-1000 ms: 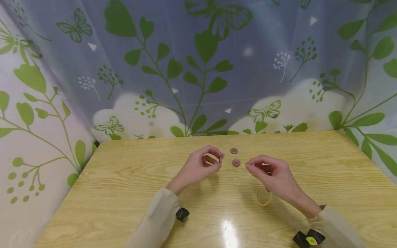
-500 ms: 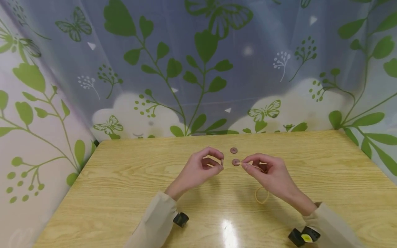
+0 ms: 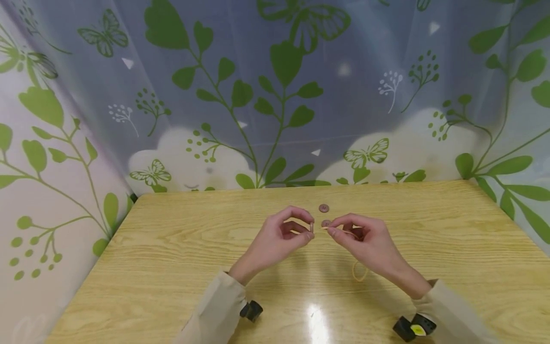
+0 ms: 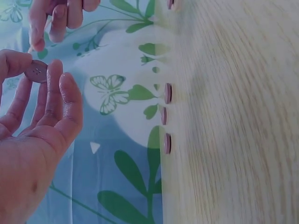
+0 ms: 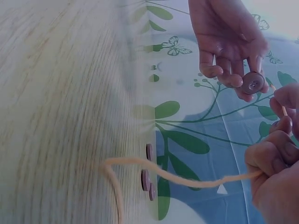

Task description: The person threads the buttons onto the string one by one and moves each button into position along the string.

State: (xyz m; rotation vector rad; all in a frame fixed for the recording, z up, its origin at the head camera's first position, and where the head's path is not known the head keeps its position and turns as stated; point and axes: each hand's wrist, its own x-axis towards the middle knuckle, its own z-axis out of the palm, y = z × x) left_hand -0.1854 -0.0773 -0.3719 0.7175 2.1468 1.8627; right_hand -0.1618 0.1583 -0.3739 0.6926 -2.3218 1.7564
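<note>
My left hand (image 3: 283,236) pinches a brown four-hole button (image 4: 36,71) by its edge between thumb and fingertips, and the button stands on edge above the table. Facing it, my right hand (image 3: 363,239) pinches a pale orange cord (image 5: 187,179) near its end. The cord's short tip (image 3: 324,228) points left at the button, a small gap away in the head view. Behind the right fingers the cord runs on and hangs in a loop (image 3: 360,272) below that hand. Part of it is hidden by the palm.
Two brown buttons lie on the wooden table (image 3: 172,248), the far button (image 3: 324,208) fully seen and the nearer button (image 3: 326,223) partly behind the right fingertips. The left wrist view also has a brown disc (image 4: 170,3) at its top edge. A patterned curtain (image 3: 232,71) hangs behind.
My right hand has moved left with the cord tip, closing the distance to the held button. My left hand has shifted slightly right. The hanging loop has moved left with the right hand.
</note>
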